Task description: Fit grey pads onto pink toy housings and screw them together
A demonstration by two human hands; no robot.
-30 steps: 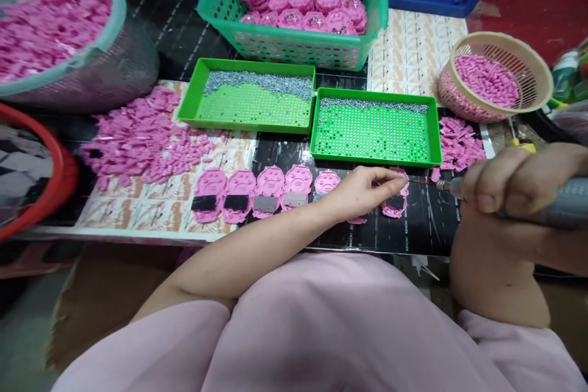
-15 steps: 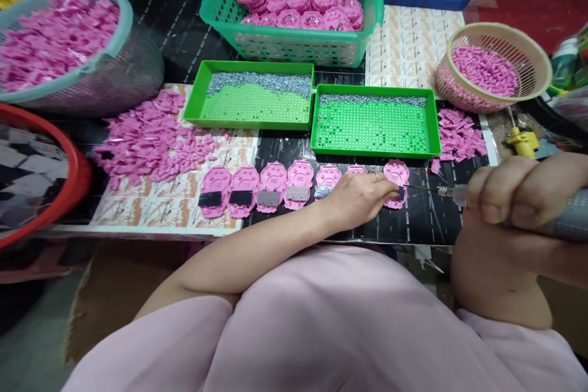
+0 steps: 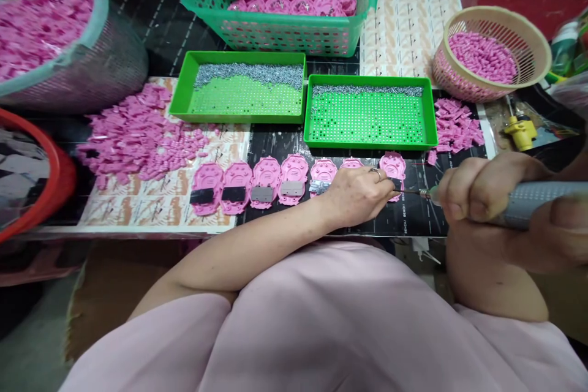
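Starting far to the left of our left hand [image 3: 356, 197], we have a tall mesh basket [image 3: 113, 64] heaped with pink plastic parts, and nearer us a red-rimmed container [image 3: 62, 174] of flat plates. Next comes a loose pile of pink parts [image 3: 133, 135]. Five pink casings [image 3: 294, 165] run in a row towards that hand: the first two bear black plates [image 3: 233, 194], the next two grey plates [image 3: 261, 194], the fifth a shiny metal piece [image 3: 318, 186]. Beyond the row sit two green trays [image 3: 362, 125] of small metal pieces, with a green basket [image 3: 285, 30] of stacked casings behind. Our left hand partly covers a sixth casing [image 3: 353, 163]; its fingers are drawn together at the seventh casing [image 3: 392, 162], though we cannot tell whether they pinch anything. Just right of the fingertips, the thin bit of a grey screwdriver [image 3: 533, 199] points at that casing. Our right hand [image 3: 487, 196] is wrapped around the handle. Beyond it lie more pink parts [image 3: 454, 125], a cream basket [image 3: 535, 73] of small pink pieces and a yellow-handled tool [image 3: 521, 132].
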